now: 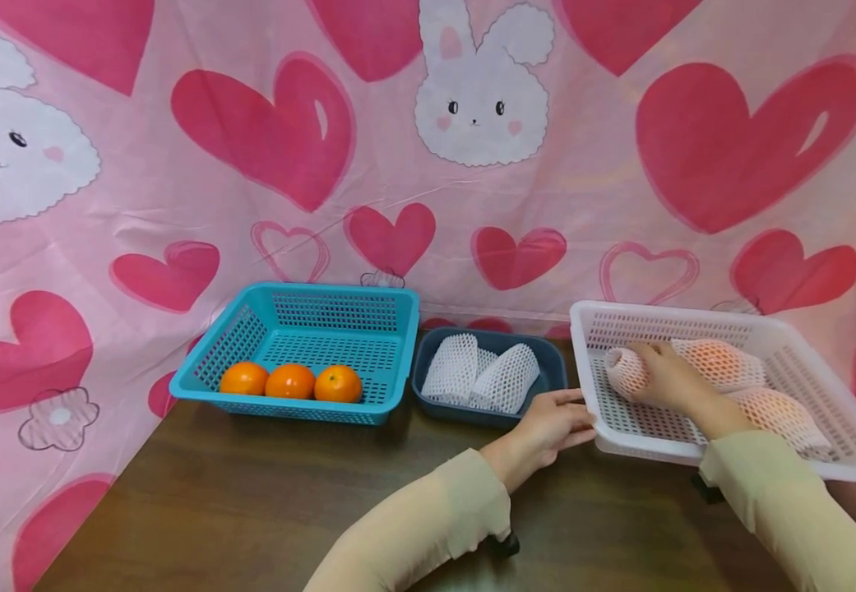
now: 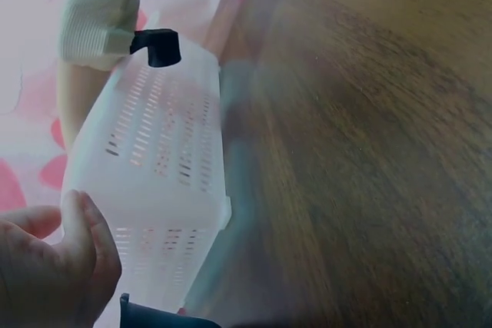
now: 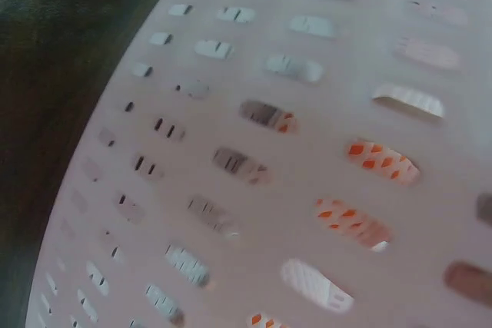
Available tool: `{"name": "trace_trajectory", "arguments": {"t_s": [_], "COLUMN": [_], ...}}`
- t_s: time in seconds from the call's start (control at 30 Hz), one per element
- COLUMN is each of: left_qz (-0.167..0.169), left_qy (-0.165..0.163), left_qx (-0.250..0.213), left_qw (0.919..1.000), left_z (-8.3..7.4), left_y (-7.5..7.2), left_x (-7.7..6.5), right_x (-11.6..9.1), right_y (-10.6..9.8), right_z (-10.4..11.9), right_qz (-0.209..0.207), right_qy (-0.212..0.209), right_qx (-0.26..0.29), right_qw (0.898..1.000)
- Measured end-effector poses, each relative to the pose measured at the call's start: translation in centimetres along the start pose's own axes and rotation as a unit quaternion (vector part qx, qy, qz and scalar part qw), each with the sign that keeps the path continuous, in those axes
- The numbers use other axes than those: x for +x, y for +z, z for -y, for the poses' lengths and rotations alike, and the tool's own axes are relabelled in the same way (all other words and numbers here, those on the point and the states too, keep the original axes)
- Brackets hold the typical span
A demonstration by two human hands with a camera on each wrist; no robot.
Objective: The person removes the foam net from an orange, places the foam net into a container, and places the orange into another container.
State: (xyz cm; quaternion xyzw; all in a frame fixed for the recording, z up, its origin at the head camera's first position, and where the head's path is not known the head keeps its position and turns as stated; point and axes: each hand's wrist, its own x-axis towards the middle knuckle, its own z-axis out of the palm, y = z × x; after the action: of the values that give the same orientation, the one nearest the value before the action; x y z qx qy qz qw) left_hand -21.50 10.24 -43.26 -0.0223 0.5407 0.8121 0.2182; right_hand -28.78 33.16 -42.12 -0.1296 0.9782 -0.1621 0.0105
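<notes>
My right hand [image 1: 666, 380] reaches into the white basket [image 1: 653, 446] on the right. It grips an orange in a white foam net sleeve [image 1: 624, 374] near the basket's left wall. Beside that hand lie two more sleeved oranges [image 1: 718, 363], their colour showing through the mesh. With fingers extended, my left hand [image 1: 555, 423] touches the basket's near left corner. The left wrist view has that left hand [image 2: 58, 259] close against the basket's outer wall [image 2: 154, 190]. In the right wrist view, the slotted basket wall [image 3: 284, 159] hides most of the right hand.
A dark blue-grey tray [image 1: 505, 421] in the middle holds white foam net sleeves [image 1: 505, 382]. To the left stands a teal basket [image 1: 339, 316] with three bare oranges [image 1: 290, 381] along its near side. All sit on a brown wooden table [image 1: 250, 493] before a pink heart-patterned cloth [image 1: 368, 181].
</notes>
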Motion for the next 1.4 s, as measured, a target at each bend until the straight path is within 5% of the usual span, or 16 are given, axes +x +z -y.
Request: {"name": "trace_trajectory", "arguments": {"t_s": [1.0,1.4], "left_qz": [-0.031,-0.002], "left_qy": [-0.013,-0.003], "left_qx": [0.021,0.031], "left_qw": [0.9992,0.9995], "left_z": [-0.2,-0.5], "left_y": [0.3,-0.3], "left_x": [0.1,-0.3], "right_x": [-1.9,-3.7], "right_y": [-2.9,-4.8], "right_z": [2.2,4.5], "right_qz": [-0.007,-0.028], "right_qy": [-0.044,-0.066], "right_qx": [-0.022,-0.033], "right_qw": [0.999,0.997]}}
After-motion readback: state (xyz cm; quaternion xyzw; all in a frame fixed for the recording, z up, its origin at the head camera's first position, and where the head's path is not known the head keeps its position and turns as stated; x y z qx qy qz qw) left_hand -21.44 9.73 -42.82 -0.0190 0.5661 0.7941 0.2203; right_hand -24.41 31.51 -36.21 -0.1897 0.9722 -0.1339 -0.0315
